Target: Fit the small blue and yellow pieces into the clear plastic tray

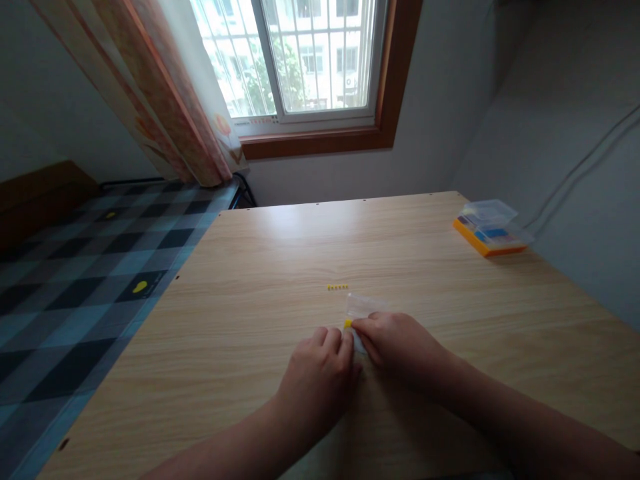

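Note:
Both my hands rest close together on the wooden table (250,280), near its middle. My right hand (400,343) is closed, pinching a small clear plastic bag (361,308) that lies on the table; a tiny yellow piece (347,323) shows at its fingertips. My left hand (320,373) is curled with its fingers bent, touching the near end of the same bag. Just beyond the bag lies a short row of small yellow beads (337,287).
A clear-lidded orange box (490,230) with coloured contents sits at the table's far right edge. A bed with a checked blue cover (90,267) lies left of the table. A curtain (170,100) and a barred window (310,60) are behind.

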Tool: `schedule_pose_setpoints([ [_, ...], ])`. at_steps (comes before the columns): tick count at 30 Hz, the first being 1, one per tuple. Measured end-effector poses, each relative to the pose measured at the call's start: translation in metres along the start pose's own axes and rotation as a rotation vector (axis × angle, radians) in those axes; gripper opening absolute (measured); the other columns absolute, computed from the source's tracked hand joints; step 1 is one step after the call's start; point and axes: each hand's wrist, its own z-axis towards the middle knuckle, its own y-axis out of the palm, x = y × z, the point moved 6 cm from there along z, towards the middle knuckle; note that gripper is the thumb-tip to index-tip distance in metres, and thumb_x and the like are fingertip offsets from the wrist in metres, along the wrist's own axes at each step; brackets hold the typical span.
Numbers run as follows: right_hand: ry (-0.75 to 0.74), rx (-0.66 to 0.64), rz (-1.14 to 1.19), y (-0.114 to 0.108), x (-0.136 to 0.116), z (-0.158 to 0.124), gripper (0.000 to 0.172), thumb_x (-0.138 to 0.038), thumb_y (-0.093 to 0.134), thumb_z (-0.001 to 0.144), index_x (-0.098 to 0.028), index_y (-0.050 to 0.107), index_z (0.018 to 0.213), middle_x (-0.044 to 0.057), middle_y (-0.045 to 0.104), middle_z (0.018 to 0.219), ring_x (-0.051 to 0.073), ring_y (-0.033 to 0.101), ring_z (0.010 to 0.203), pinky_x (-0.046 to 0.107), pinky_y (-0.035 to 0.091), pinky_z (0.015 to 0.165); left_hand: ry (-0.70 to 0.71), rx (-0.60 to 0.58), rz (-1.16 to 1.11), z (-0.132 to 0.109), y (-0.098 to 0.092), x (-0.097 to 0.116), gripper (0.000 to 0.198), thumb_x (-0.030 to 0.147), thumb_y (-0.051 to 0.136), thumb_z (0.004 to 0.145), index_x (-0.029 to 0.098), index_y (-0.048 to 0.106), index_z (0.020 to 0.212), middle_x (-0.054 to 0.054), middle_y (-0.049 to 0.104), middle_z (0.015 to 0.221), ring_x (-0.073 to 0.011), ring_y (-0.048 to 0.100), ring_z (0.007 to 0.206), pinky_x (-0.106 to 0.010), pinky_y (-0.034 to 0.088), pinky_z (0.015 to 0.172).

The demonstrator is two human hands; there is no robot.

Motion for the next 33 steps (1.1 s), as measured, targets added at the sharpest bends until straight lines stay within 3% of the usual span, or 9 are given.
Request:
schedule_pose_setpoints([
  [7, -0.011, -0.007, -0.010, -0.001, -0.001, -0.001, 0.020, -0.015, 0.054, 0.094, -0.017, 0.074, 0.097, 0.009, 0.074, 0.093, 0.020, 0.069, 0.081, 0.028, 0.039, 0.068, 0.027, -0.007, 0.013, -0.001, 0.001, 0.001, 0.027, 0.017, 0.057, 0.096, 0.014, 0.067, 0.120, -0.009, 0.070, 0.099, -0.0271, 0.064, 0.087, -0.045, 0.062, 0.077],
  [11, -0.038, -0.032, -0.005, -0.001, -0.002, -0.003, 0.020, -0.015, 0.056, 0.095, -0.019, 0.075, 0.099, 0.008, 0.074, 0.094, 0.019, 0.067, 0.080, 0.028, 0.037, 0.067, 0.069, -0.030, 0.044, -0.004, 0.001, 0.001, 0.027, 0.007, 0.060, 0.089, 0.013, 0.069, 0.114, -0.007, 0.071, 0.094, -0.0251, 0.064, 0.082, -0.041, 0.061, 0.072],
  [19, -0.102, -0.022, -0.012, -0.003, -0.003, -0.002, 0.020, -0.016, 0.055, 0.096, -0.018, 0.075, 0.095, 0.007, 0.074, 0.092, 0.018, 0.066, 0.078, 0.027, 0.037, 0.067, 0.049, -0.024, 0.016, -0.007, -0.004, -0.003, 0.029, 0.004, 0.060, 0.086, 0.015, 0.070, 0.111, -0.006, 0.071, 0.086, -0.0251, 0.065, 0.079, -0.040, 0.060, 0.070],
  [22, -0.091, -0.022, -0.011, -0.005, -0.003, -0.002, 0.020, -0.015, 0.055, 0.096, -0.018, 0.076, 0.098, 0.008, 0.074, 0.095, 0.019, 0.067, 0.081, 0.027, 0.038, 0.069, 0.050, 0.008, 0.007, -0.008, -0.005, -0.003, 0.035, 0.006, 0.060, 0.087, 0.016, 0.068, 0.119, -0.006, 0.071, 0.085, -0.0243, 0.066, 0.078, -0.038, 0.059, 0.067],
  [25, -0.089, -0.022, -0.021, -0.006, -0.003, -0.003, 0.020, -0.016, 0.056, 0.096, -0.017, 0.075, 0.096, 0.008, 0.075, 0.095, 0.018, 0.067, 0.081, 0.027, 0.038, 0.069, 0.054, 0.099, 0.018, -0.012, -0.007, -0.003, 0.029, 0.012, 0.059, 0.092, 0.018, 0.067, 0.120, -0.004, 0.071, 0.080, -0.0220, 0.066, 0.069, -0.033, 0.054, 0.059],
  [27, -0.086, -0.024, -0.049, -0.007, -0.002, -0.004, 0.018, -0.018, 0.057, 0.095, -0.017, 0.074, 0.092, 0.007, 0.074, 0.094, 0.018, 0.066, 0.078, 0.027, 0.036, 0.067, 0.087, 0.216, 0.029, -0.016, -0.014, -0.003, 0.013, 0.021, 0.059, 0.096, 0.020, 0.070, 0.103, -0.002, 0.070, 0.073, -0.0205, 0.064, 0.061, -0.030, 0.047, 0.052],
  [30, -0.098, -0.002, -0.090, -0.008, -0.002, -0.004, 0.017, -0.021, 0.058, 0.096, -0.018, 0.073, 0.088, 0.006, 0.074, 0.091, 0.016, 0.063, 0.074, 0.026, 0.033, 0.063, 0.196, 0.443, 0.025, -0.023, -0.036, -0.008, 0.032, 0.030, 0.054, 0.101, 0.021, 0.063, 0.072, 0.000, 0.064, 0.062, -0.0169, 0.058, 0.053, -0.029, 0.036, 0.047],
  [33, -0.131, 0.037, -0.117, -0.009, -0.004, -0.004, 0.021, -0.021, 0.054, 0.097, -0.018, 0.072, 0.086, 0.005, 0.073, 0.088, 0.015, 0.061, 0.071, 0.027, 0.029, 0.061, 0.166, 0.580, -0.023, -0.021, -0.056, -0.036, 0.041, 0.031, 0.049, 0.103, 0.020, 0.058, 0.065, 0.000, 0.061, 0.061, -0.0139, 0.055, 0.053, -0.028, 0.035, 0.050],
])
